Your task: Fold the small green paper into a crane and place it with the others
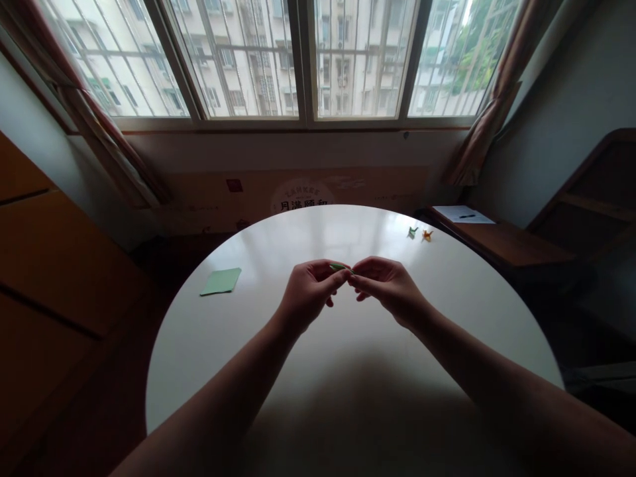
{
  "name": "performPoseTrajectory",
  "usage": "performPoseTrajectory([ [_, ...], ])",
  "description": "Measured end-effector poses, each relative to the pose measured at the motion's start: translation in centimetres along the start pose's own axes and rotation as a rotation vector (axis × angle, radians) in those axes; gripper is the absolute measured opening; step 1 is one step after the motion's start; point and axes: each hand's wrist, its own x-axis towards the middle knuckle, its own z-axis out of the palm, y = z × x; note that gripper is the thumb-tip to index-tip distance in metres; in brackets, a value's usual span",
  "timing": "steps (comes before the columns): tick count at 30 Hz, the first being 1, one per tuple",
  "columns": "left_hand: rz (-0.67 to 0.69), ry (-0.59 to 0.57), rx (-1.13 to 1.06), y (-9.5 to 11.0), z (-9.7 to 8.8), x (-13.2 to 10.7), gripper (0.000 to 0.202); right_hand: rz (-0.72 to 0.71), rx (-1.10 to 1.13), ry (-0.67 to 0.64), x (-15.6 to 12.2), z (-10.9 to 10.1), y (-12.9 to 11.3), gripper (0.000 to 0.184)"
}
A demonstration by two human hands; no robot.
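Pinching 1 folded green paper (338,266) crosswise between nearly closed left hand (311,289), nearer its middle, and nearly closed right hand (387,283).

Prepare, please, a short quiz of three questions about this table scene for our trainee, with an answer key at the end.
1. Fill in: The left hand and the right hand meet at a small ____ piece.
2. True or false: The flat green paper lies to the left of both hands.
3. Choose the colour of the folded figure beside the small green figure: A white, B orange, C blue.

Key: 1 green; 2 true; 3 B.
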Motion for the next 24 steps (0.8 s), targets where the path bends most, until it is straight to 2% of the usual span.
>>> performPoseTrajectory([
  [12, -0.121, -0.018, -0.116, 0.53, -0.22, 0.01, 0.025, 0.089, 0.084, -0.015, -0.07, -0.13, -0.66, 0.025],
  [19, -0.093, 0.027, -0.010, 0.89, -0.03, -0.13, 0.028, 0.068, 0.042, 0.011, -0.12, 0.08, -0.62, 0.024],
  [24, -0.096, 0.038, 0.010, 0.88, 0.00, -0.13, 0.024, 0.110, 0.079, 0.001, -0.18, 0.10, -0.61, 0.024],
])
